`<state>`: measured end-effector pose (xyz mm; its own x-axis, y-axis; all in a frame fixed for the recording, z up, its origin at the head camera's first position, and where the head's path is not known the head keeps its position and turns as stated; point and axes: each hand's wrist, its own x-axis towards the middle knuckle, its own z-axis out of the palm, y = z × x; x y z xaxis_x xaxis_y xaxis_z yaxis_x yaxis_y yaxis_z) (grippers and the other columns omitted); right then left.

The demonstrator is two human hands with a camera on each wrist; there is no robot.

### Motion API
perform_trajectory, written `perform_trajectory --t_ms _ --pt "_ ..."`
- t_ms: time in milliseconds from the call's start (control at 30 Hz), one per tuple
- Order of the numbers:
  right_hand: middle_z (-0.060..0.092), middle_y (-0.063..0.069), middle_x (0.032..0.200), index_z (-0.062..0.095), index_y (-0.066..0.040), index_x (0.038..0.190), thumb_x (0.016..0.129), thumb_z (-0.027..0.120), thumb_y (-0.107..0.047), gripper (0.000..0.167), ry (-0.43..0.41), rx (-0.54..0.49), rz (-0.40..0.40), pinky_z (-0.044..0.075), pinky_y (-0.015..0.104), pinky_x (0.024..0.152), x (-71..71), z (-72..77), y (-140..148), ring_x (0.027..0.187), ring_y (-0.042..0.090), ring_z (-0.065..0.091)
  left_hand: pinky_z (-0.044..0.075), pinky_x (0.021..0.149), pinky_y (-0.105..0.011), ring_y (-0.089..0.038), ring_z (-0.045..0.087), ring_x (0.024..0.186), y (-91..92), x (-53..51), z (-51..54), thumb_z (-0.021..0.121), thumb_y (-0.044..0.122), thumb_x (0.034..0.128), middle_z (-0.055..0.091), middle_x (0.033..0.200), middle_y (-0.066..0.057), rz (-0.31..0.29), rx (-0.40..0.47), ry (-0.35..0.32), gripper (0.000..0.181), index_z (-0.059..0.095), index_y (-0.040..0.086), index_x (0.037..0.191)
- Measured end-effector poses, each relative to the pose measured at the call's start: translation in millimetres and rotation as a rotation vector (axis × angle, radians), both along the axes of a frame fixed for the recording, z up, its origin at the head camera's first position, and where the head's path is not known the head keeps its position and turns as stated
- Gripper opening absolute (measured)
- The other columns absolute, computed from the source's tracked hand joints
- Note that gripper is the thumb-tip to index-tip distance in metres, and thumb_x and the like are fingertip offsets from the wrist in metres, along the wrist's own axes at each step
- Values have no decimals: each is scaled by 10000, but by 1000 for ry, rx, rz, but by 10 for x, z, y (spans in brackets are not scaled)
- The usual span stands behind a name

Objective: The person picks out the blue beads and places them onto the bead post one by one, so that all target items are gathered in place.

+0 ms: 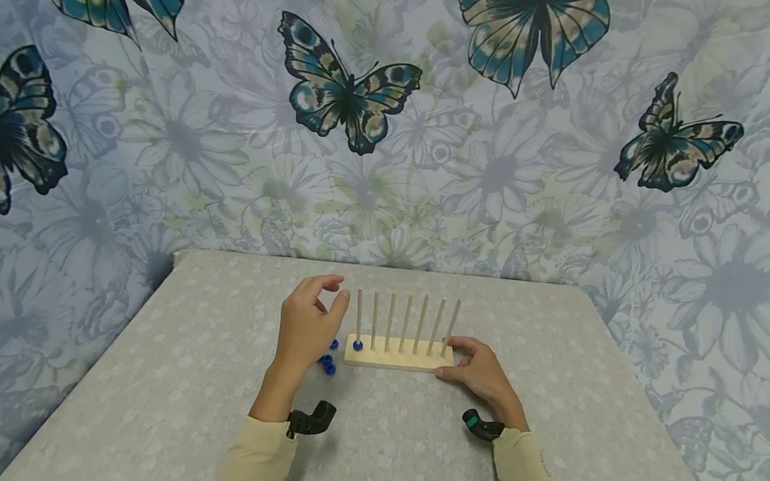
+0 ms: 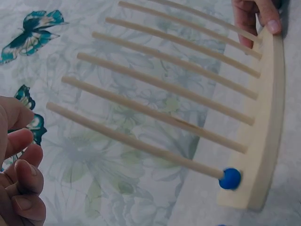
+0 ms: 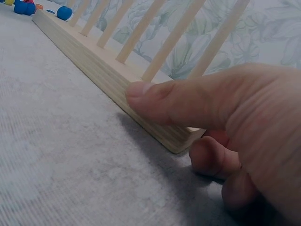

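A pale wooden peg board [image 1: 395, 359] with several upright pegs stands on the table. A blue bead [image 1: 358, 346] sits at the foot of its leftmost peg [image 2: 131, 140]. My left hand [image 1: 310, 320] is raised just left of that peg, fingers loosely bent and thumb apart. Nothing shows between its fingers [image 2: 28, 176] in the left wrist view. With my right hand [image 1: 479, 369] I grip the right end of the board, thumb [image 3: 160, 101] on the front edge and other fingers behind. Several loose blue beads [image 1: 329, 369] lie left of the board, partly behind the left hand.
Yellow, red and orange pieces show beside the blue beads [image 3: 23, 8] at the far end of the board in the right wrist view. A light patterned cloth [image 1: 175, 375] covers the table, which meets a butterfly-printed wall [image 1: 373, 211] at the back.
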<state>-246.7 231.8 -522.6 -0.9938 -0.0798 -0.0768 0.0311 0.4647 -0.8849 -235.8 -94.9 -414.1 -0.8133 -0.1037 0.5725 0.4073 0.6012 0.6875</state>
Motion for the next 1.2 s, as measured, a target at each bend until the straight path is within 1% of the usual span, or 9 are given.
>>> perform_trajectory --t_ms 100,200,333,533,667,800,967,1100,1200 --pt "556 30 645 643 -172 1314 702 923 -281 682 -9 3 5 379 254 487 8 0 -5 532 128 438 474 581 -284 -112 536 607 -79 52 -18 682 282 945 697 1056 -4 12 -14 -43 257 714 183 1180" --pt "561 43 655 640 -185 1321 714 914 -300 676 -7 4 5 384 269 497 14 8 -8 540 145 436 478 582 -280 -106 537 614 -151 88 -60 678 299 951 691 1048 18 22 -26 -72 255 711 200 1184" --pt "574 42 668 642 -175 1322 714 914 -305 679 2 10 7 397 272 514 14 -10 17 558 149 452 481 563 -286 -112 538 604 -209 113 -164 675 291 954 689 1008 29 17 -34 -92 238 711 206 1172" --pt "562 31 652 642 -174 1319 717 912 -307 673 13 17 12 385 263 511 13 -6 26 547 144 437 449 466 -278 -136 514 549 -266 178 -301 675 285 954 686 977 22 -11 -63 -176 225 715 205 1160" --pt "549 28 647 639 -172 1321 717 913 -304 676 9 3 20 380 261 500 21 -19 22 536 140 428 432 464 -258 -125 488 542 -299 237 -399 704 268 933 682 977 16 -27 -115 -224 226 718 199 1147" --pt "545 28 643 639 -159 1320 713 915 -301 682 14 -7 28 380 264 491 10 -16 25 531 134 429 427 507 -243 -101 485 580 -310 276 -484 729 255 909 677 963 7 -55 -170 -252 235 727 189 1134" --pt "548 26 627 637 -169 1323 710 916 -309 688 12 2 24 378 269 489 1 1 36 523 127 431 462 606 -249 -86 545 695 -305 294 -554 730 228 895 677 947 3 -84 -219 -274 221 736 188 1112" --pt "549 25 623 640 -167 1321 713 914 -308 681 11 12 14 372 274 489 8 5 33 525 135 429 487 663 -267 -97 578 767 -317 309 -608 743 203 866 674 931 21 -107 -252 -325 236 748 188 1101" --pt "552 24 628 638 -168 1323 717 911 -316 681 3 12 20 376 274 491 14 -14 18 531 137 432 492 689 -275 -87 581 790 -336 325 -652 753 186 841 672 910 36 -115 -259 -366 256 754 180 1097"
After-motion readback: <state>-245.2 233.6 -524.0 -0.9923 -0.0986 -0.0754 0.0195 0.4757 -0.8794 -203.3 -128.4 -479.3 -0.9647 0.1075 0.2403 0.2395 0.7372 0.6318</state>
